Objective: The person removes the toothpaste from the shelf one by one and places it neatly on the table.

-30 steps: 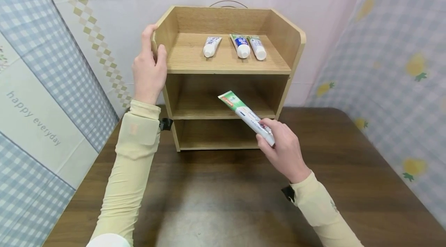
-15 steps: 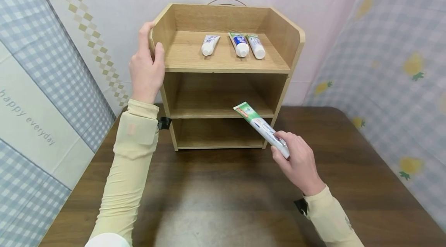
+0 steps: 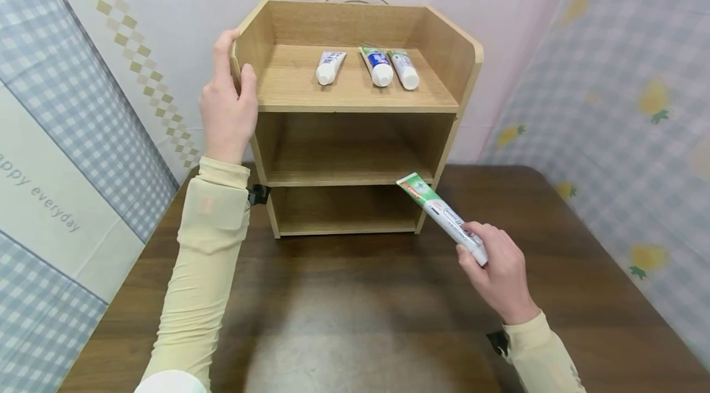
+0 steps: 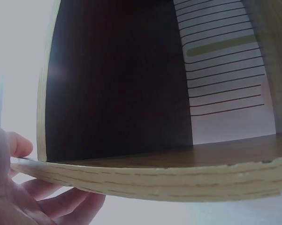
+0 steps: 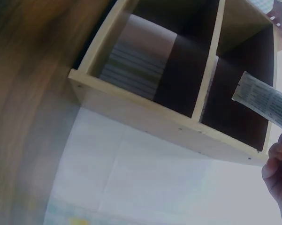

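Note:
A toothpaste tube (image 3: 444, 214), green at its flat end and white along the body, is held in my right hand (image 3: 499, 273). Its flat end points up and left, overlapping the lower right side of the wooden shelf unit (image 3: 355, 108) in the head view. In the right wrist view the printed side of the tube (image 5: 267, 103) shows beside my curled fingers. My left hand (image 3: 228, 109) grips the unit's upper left side panel (image 3: 254, 57), thumb on the front edge. The left wrist view has the fingers (image 4: 68, 204) around that panel (image 4: 187, 183).
Several toothpaste tubes lie on the top shelf, caps forward: a small white one (image 3: 331, 68) left of centre, a blue-labelled one (image 3: 378, 66) and a white-green one (image 3: 405, 69) side by side. The unit stands at the back of a dark wooden table (image 3: 355, 294), with patterned curtains (image 3: 599, 72) around.
My right hand has moved right and down with the toothpaste tube, away from the front of the shelf unit. My left hand keeps its grip on the side panel.

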Demonstrator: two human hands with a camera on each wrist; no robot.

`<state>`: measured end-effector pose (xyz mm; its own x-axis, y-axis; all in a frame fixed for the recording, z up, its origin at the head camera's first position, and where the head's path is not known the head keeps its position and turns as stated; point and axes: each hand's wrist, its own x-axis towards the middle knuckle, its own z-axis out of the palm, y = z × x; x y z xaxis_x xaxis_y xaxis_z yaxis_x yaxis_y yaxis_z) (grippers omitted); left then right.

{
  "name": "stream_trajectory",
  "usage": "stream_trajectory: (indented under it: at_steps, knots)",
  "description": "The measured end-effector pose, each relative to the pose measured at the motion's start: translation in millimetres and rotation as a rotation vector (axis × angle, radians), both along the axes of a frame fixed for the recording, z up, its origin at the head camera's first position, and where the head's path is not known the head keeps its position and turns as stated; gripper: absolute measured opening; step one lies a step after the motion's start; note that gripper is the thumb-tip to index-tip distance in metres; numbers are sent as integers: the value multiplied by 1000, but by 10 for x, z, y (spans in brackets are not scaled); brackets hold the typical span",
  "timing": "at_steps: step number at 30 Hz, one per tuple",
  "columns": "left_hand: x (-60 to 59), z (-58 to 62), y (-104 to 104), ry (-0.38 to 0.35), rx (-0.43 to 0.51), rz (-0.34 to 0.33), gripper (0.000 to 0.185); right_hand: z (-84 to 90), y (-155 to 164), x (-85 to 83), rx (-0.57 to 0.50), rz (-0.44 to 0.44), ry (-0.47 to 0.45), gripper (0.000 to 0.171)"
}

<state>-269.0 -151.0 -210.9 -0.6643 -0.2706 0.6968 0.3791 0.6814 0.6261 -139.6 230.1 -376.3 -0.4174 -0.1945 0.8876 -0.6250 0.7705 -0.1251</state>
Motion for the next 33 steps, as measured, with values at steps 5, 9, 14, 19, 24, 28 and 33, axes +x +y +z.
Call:
stream_trajectory:
  at_steps: [5,9,14,19,24,28,33]
  knots:
    - [3,0,-7,-4,1,-1,43,-47,95,30,47,-10,-7,43]
    - [5,-12,-10,-5,10,1,45,-82,173,31,44,-33,54,41]
    - [17,-13,-17,4,15,22,45,-119,243,16,34,-55,116,39]
    - [10,-8,0,-7,7,5,45,-148,357,22,44,-126,96,40]
    - [7,-13,-6,-16,17,5,45,-183,485,3,61,-207,-7,41]
    - [11,-6,-12,-19,17,9,45,-238,564,-49,96,-251,-165,31]
    - [19,5,-9,-34,15,2,45,-343,611,-120,134,-285,-382,29]
